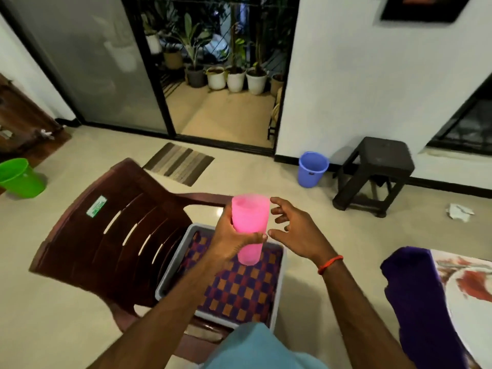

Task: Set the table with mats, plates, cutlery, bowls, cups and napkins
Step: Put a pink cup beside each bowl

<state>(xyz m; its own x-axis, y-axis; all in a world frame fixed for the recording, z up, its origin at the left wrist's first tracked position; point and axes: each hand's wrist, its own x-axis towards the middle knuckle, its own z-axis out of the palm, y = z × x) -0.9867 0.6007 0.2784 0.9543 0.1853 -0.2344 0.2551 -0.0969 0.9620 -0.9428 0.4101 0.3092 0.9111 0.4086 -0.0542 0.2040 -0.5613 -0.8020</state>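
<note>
- A purple cloth (426, 302) hangs over the edge of the table (476, 296) at the lower right
- A grey tray (170, 262) sits on the seat of a dark brown chair (111, 235), with a checked mat (245, 288) lying in it
- The left hand (234, 235) grips a pink cup (250, 217) upright in the air above the tray
- The right hand (295, 230), a red thread (330, 265) round its wrist, is just beside the cup with its fingers spread, holding nothing
- Further off on the floor are a green bucket (21, 177), a striped doormat (178, 163), a blue bucket (312, 169), a dark stool (375, 174) and a crumpled paper (459, 211)
- Potted plants (234, 78) stand beyond the sliding door
</note>
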